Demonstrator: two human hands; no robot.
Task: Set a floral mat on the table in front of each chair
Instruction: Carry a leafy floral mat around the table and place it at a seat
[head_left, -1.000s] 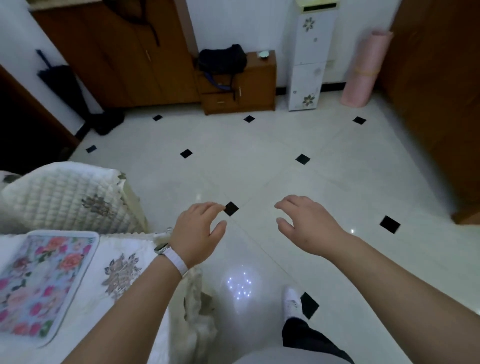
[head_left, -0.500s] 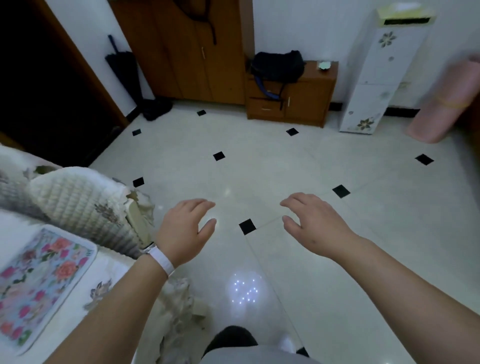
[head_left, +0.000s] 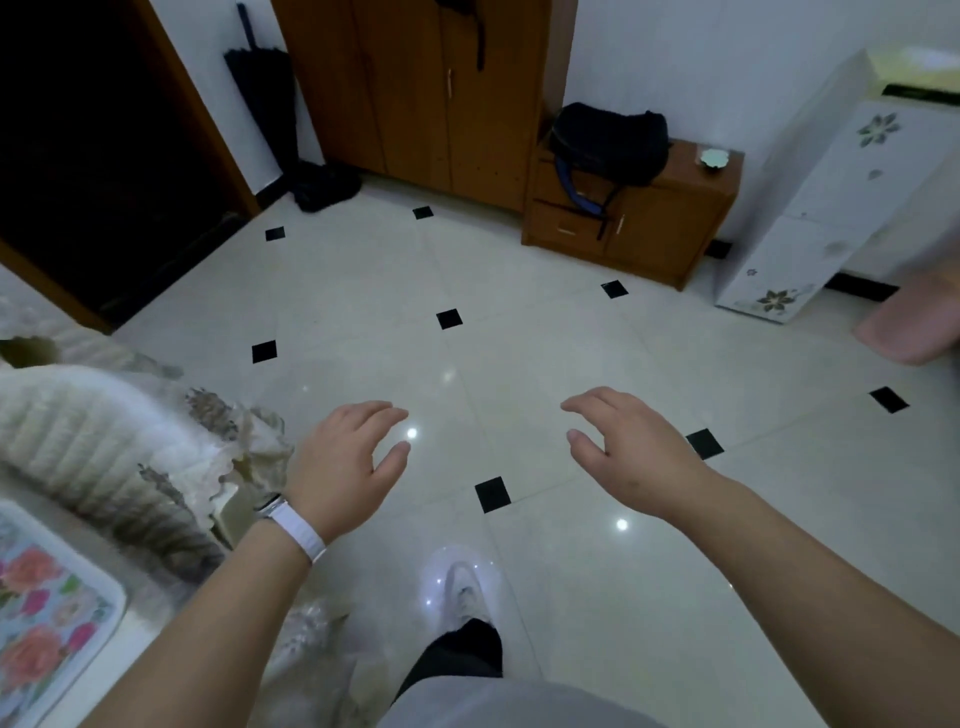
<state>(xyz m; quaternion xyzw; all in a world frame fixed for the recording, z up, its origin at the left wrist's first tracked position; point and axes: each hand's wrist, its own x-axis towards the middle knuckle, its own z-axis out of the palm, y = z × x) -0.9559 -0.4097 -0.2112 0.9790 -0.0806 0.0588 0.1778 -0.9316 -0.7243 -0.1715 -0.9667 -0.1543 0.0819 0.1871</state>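
Observation:
A floral mat (head_left: 49, 613) with pink and red roses lies flat on the white-clothed table (head_left: 150, 618) at the lower left edge of view. A chair with a quilted cream cover (head_left: 98, 447) stands just beyond it. My left hand (head_left: 345, 467), with a white wristband, hovers over the floor to the right of the chair, fingers apart and holding nothing. My right hand (head_left: 631, 454) is held out at the same height over the tiles, also empty with fingers spread.
Pale floor tiles with black diamonds (head_left: 491, 493) spread ahead. A wooden wardrobe (head_left: 415, 88) and a low cabinet (head_left: 628, 218) with a black bag (head_left: 608, 143) line the far wall. A white floral-print unit (head_left: 826, 192) stands at right, a dark doorway (head_left: 88, 145) at left.
The view has swung left and the person has stepped forward, a white shoe now showing. The mat and chair slid toward the left edge. Both hands stay empty and spread.

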